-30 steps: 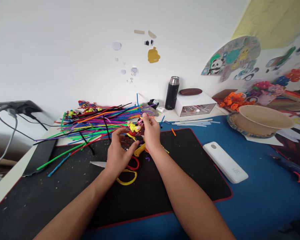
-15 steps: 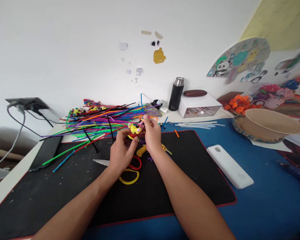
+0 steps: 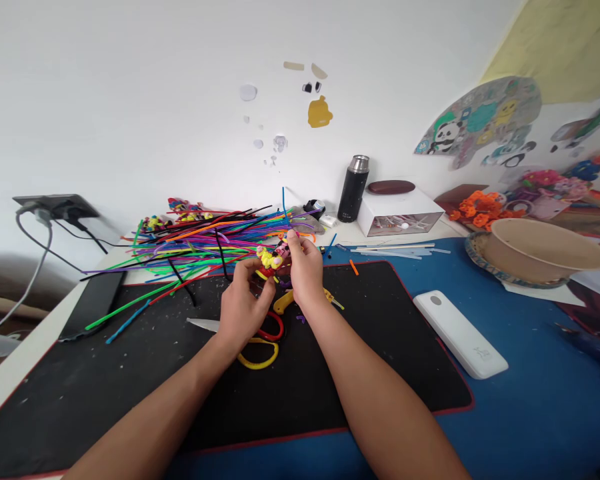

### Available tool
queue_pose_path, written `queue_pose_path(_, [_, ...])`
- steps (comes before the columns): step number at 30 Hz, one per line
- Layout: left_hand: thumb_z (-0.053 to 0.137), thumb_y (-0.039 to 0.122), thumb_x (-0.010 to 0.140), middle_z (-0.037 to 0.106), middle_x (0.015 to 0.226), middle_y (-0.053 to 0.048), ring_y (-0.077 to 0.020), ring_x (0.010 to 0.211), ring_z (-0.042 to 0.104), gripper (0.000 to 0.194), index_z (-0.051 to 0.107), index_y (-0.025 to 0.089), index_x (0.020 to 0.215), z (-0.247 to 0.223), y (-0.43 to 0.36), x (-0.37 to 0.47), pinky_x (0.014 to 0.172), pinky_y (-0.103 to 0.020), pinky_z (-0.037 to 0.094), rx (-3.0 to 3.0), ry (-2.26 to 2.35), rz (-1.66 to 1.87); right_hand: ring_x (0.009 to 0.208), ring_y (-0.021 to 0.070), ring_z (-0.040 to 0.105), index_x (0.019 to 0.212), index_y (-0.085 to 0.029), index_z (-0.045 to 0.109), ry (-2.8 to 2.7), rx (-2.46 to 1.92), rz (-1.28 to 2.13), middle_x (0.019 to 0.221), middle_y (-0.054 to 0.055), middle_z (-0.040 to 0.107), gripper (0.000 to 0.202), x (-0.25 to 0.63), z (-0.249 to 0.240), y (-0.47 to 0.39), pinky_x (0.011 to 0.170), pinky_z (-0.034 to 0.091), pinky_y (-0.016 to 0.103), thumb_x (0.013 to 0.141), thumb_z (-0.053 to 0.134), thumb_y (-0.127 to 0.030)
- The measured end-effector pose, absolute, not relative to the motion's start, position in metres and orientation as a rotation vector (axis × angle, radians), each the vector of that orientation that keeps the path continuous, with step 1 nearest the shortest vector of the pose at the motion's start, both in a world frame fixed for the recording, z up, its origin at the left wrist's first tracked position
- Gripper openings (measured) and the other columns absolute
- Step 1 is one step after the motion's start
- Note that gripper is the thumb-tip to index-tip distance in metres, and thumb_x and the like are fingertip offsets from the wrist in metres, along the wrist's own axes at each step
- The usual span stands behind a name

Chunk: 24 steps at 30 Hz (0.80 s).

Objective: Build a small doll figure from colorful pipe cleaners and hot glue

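Between my hands is a small pipe-cleaner figure (image 3: 270, 259) with yellow, pink and red parts, raised over the back of the black mat. My right hand (image 3: 306, 267) is closed around its right side, thumb uppermost. On the other side, the thumb and fingers of my left hand (image 3: 244, 300) curl against its lower left; their exact contact is partly hidden. Scissors (image 3: 259, 355) with a red and a yellow handle loop lie beneath my left hand. Partly covered by my right wrist is a yellow-handled tool (image 3: 283, 302).
Many coloured pipe cleaners (image 3: 200, 243) are heaped at the back left, some reaching over the mat (image 3: 300, 393). A black flask (image 3: 353, 190) and white box (image 3: 400, 212) stand by the wall. At right are a white power bank (image 3: 460, 333) and beige bowl (image 3: 545, 247).
The view has shifted very slightly. My hands and the figure between them hold nearly the same pose.
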<state>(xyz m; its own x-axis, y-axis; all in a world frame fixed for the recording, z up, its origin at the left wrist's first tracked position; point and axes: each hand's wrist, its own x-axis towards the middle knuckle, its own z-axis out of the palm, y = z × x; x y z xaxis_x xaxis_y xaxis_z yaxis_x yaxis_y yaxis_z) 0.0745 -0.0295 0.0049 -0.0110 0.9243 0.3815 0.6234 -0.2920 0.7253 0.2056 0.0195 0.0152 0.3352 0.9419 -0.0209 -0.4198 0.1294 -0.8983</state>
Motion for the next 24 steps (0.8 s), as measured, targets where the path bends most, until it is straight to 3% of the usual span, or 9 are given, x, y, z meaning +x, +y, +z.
queue_pose_path(10, [0.067,0.039,0.094,0.078,0.111,-0.006,-0.0210,0.074,0.072,0.041,0.051,0.025,0.129,0.0005,-0.0286,0.0732,0.072,-0.036,0.055,1.861,1.526,1.245,0.053,0.0146,0.060,0.080,-0.023,0.064,-0.676,-0.994,1.114,0.066,-0.003,0.063,0.051,0.2072,0.0174,0.0187,0.043,0.049,0.024,0.083,0.078,-0.072])
queue_pose_path(24, [0.073,0.022,0.093,0.066,0.128,-0.010,-0.0260,0.117,0.068,0.033,0.055,0.025,0.120,0.0067,-0.0232,0.0685,0.081,-0.036,0.060,2.148,1.372,1.616,0.048,0.0149,0.061,0.081,-0.024,0.060,-0.656,-0.980,1.149,0.063,-0.004,0.063,0.051,0.2087,0.0165,0.0196,0.045,0.050,0.026,0.084,0.077,-0.073])
